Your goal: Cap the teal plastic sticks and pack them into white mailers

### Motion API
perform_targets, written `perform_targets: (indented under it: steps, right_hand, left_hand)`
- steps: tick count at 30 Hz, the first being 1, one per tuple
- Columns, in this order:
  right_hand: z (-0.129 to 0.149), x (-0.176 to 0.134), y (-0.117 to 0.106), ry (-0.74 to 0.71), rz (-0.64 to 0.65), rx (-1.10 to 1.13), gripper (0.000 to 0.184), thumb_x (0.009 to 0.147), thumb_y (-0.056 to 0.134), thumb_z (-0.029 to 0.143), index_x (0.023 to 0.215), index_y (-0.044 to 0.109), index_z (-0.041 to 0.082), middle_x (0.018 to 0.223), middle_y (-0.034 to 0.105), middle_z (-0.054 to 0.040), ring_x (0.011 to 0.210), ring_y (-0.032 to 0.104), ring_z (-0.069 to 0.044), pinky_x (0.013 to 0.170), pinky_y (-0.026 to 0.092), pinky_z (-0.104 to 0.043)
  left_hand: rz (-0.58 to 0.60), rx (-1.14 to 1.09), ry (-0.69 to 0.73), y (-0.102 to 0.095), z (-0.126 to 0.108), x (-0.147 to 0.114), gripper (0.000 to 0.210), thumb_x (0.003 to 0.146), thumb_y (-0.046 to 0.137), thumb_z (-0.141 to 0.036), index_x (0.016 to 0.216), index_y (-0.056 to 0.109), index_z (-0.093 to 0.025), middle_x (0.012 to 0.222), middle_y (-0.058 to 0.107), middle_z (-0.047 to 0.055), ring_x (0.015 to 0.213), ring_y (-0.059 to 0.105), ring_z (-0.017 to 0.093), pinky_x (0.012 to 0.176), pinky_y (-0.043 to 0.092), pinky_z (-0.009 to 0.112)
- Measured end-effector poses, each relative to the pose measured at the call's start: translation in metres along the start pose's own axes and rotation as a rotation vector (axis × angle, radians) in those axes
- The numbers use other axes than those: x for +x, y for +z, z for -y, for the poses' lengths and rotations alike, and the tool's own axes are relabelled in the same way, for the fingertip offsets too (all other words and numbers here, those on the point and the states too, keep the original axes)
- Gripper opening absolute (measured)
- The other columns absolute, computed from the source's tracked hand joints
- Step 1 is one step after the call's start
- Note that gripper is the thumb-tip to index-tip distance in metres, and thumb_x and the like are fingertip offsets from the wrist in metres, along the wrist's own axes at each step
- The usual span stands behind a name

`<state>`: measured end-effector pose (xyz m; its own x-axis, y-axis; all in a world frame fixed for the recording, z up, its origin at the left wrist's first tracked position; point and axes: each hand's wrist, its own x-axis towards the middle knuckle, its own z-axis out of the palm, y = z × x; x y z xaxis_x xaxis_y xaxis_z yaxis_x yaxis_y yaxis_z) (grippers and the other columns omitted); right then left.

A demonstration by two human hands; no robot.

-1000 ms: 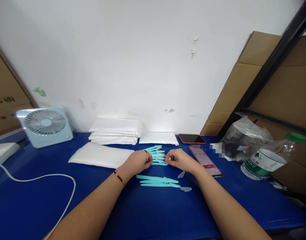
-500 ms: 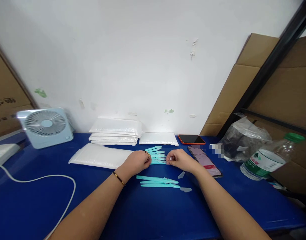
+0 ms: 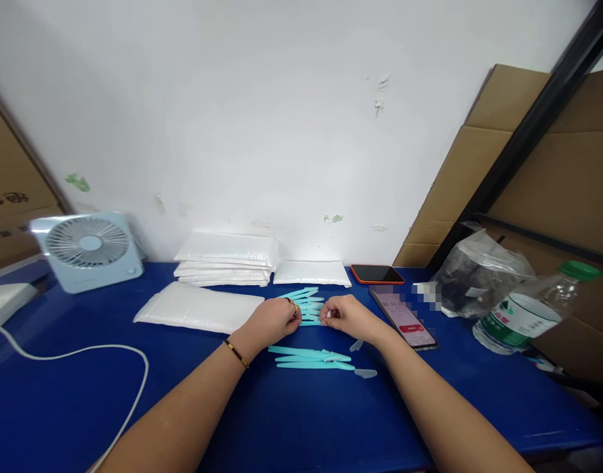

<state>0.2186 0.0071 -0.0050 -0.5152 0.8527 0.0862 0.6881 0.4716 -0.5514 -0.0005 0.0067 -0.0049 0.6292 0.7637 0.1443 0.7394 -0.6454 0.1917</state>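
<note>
- Head view: the left hand [image 3: 274,320] had its fingers curled, apparently grasping one end of a stick [image 3: 311,322] at the near side of the far sticks [image 3: 309,302].
- The right hand [image 3: 345,316] pinched a pale bit [image 3: 330,315], too small to identify, by that stick's other end.
- Good handling, I judged, meant a firm left grip and a straight right push along the stick, thumb clear of its tip.
- Room was tight: the pack [image 3: 193,309] lay just beside the left hand, the phone [image 3: 404,318] near the right.
- Nearer the person lay the near sticks [image 3: 306,365] and two caps [image 3: 365,373]; beyond them the surface [image 3: 306,420] gave wider room.
</note>
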Motion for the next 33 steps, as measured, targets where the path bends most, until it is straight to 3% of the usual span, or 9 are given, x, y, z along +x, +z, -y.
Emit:
perform_targets:
  steps: [4, 7, 9, 12, 16, 20, 23, 28, 33]
  right_hand:
    - [0.003, 0.002, -0.001, -0.149, -0.115, -0.211, 0.025, 0.08, 0.049, 0.016, 0.099, 0.065, 0.021, 0.1, 0.065, -0.0059, 0.087, 0.059, -0.017, 0.075, 0.046, -0.028]
    - [0.006, 0.001, -0.005, -0.305, -0.234, -0.513, 0.047, 0.083, 0.042, 0.01, 0.126, 0.046, 0.028, 0.135, 0.043, -0.0034, 0.127, 0.032, -0.023, 0.101, 0.029, -0.043]
    - [0.008, 0.001, -0.005, -0.35, -0.256, -0.653, 0.057, 0.082, 0.039, 0.006, 0.133, 0.036, 0.03, 0.142, 0.032, 0.0004, 0.134, 0.015, -0.024, 0.107, 0.018, -0.047]
    - [0.01, 0.002, -0.004, -0.371, -0.262, -0.717, 0.062, 0.08, 0.039, 0.004, 0.136, 0.03, 0.028, 0.143, 0.028, 0.0016, 0.135, 0.01, -0.023, 0.108, 0.014, -0.047]
    - [0.004, -0.001, -0.012, -0.305, -0.271, -0.613, 0.051, 0.082, 0.044, 0.013, 0.131, 0.04, 0.027, 0.139, 0.037, -0.0037, 0.131, 0.025, -0.024, 0.105, 0.022, -0.046]
    - [-0.018, -0.014, -0.037, -0.026, -0.165, -0.373, 0.023, 0.08, 0.05, 0.025, 0.096, 0.065, 0.022, 0.098, 0.065, -0.007, 0.089, 0.058, -0.02, 0.078, 0.043, -0.033]
    - [-0.037, -0.026, -0.051, 0.179, -0.024, -0.292, 0.014, 0.072, 0.058, 0.031, 0.077, 0.067, 0.021, 0.073, 0.065, -0.003, 0.065, 0.057, -0.016, 0.058, 0.04, -0.025]
    - [-0.048, -0.028, -0.049, 0.269, 0.035, -0.328, 0.015, 0.056, 0.073, 0.027, 0.069, 0.067, 0.022, 0.071, 0.064, -0.0023, 0.066, 0.056, -0.017, 0.055, 0.035, -0.024]
    - [-0.044, -0.022, -0.042, 0.298, 0.052, -0.209, 0.012, 0.06, 0.067, 0.022, 0.07, 0.062, 0.02, 0.068, 0.064, -0.0005, 0.062, 0.057, -0.014, 0.051, 0.035, -0.021]
  left_hand:
    - [-0.02, 0.077, -0.103, -0.003, 0.002, 0.0, 0.019, 0.079, 0.045, -0.02, 0.069, 0.06, -0.018, 0.07, 0.06, 0.003, 0.065, 0.054, 0.014, 0.057, 0.035, 0.023]
    - [-0.085, 0.088, -0.148, -0.005, 0.007, 0.0, 0.017, 0.079, 0.045, -0.018, 0.076, 0.062, -0.017, 0.075, 0.061, 0.005, 0.072, 0.055, 0.015, 0.065, 0.038, 0.024]
    - [-0.121, 0.016, -0.147, -0.006, 0.008, -0.001, 0.016, 0.079, 0.047, -0.02, 0.082, 0.063, -0.018, 0.081, 0.063, 0.005, 0.076, 0.056, 0.016, 0.068, 0.038, 0.025]
    - [-0.029, -0.191, -0.093, -0.007, 0.003, -0.003, 0.018, 0.078, 0.051, -0.029, 0.084, 0.064, -0.019, 0.078, 0.064, 0.002, 0.07, 0.056, 0.013, 0.063, 0.039, 0.022]
    - [0.187, -0.346, -0.019, -0.004, -0.006, -0.005, 0.025, 0.068, 0.062, -0.04, 0.082, 0.066, -0.02, 0.071, 0.063, -0.001, 0.063, 0.056, 0.011, 0.054, 0.037, 0.018]
    - [0.162, -0.272, -0.057, 0.0, -0.006, -0.003, 0.011, 0.073, 0.058, -0.028, 0.075, 0.065, -0.021, 0.07, 0.063, -0.001, 0.064, 0.056, 0.011, 0.054, 0.035, 0.02]
    - [0.093, -0.247, -0.056, 0.0, -0.005, -0.004, 0.015, 0.077, 0.053, -0.03, 0.075, 0.065, -0.021, 0.071, 0.063, 0.0, 0.067, 0.055, 0.012, 0.056, 0.035, 0.021]
    - [0.225, -0.356, 0.002, -0.002, -0.005, -0.006, 0.021, 0.068, 0.061, -0.04, 0.079, 0.065, -0.022, 0.071, 0.063, -0.002, 0.063, 0.055, 0.011, 0.051, 0.034, 0.018]
    - [0.079, -0.245, -0.052, -0.003, -0.005, -0.005, 0.02, 0.076, 0.052, -0.036, 0.073, 0.064, -0.021, 0.07, 0.063, 0.0, 0.065, 0.054, 0.012, 0.054, 0.033, 0.021]
